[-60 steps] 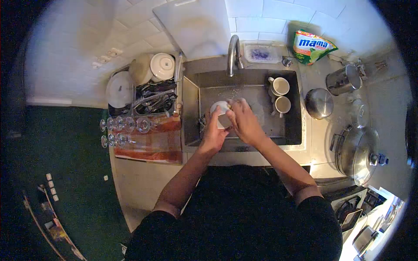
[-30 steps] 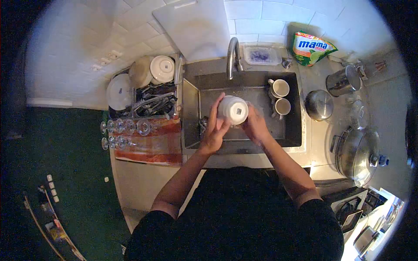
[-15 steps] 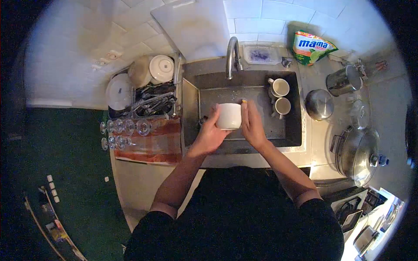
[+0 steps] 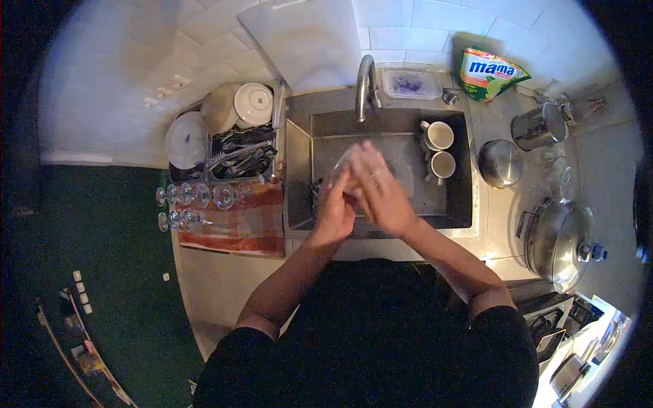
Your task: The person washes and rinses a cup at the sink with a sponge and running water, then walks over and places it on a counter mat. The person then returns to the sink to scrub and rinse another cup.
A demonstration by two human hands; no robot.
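Over the metal sink [image 4: 422, 194], my left hand [image 4: 336, 207] is wrapped round a white cup [image 4: 345, 163], mostly covered by my hands and blurred. My right hand [image 4: 382, 194] lies across the cup's far side, its fingers smeared by motion; whether it holds anything is hidden. Off-white cups stand at the sink's right side, one [image 4: 440, 135] behind another [image 4: 442, 164]. The curved faucet [image 4: 365, 85] rises behind my hands. Some small metal items [image 4: 317, 194] lie at the sink's left edge, partly hidden.
Left of the sink are a rack with plates [image 4: 254, 104] and cutlery [image 4: 241, 156], and upturned glasses [image 4: 224, 195] by a striped cloth [image 4: 255, 221]. On the right are a green pouch [image 4: 490, 73], a metal bowl [image 4: 500, 163], a metal container [image 4: 539, 126] and a lidded pot [image 4: 561, 245].
The cup's white side, plainly visible half a second ago, is now mostly covered. My right hand has moved left and up over it, while my left hand has shifted slightly right.
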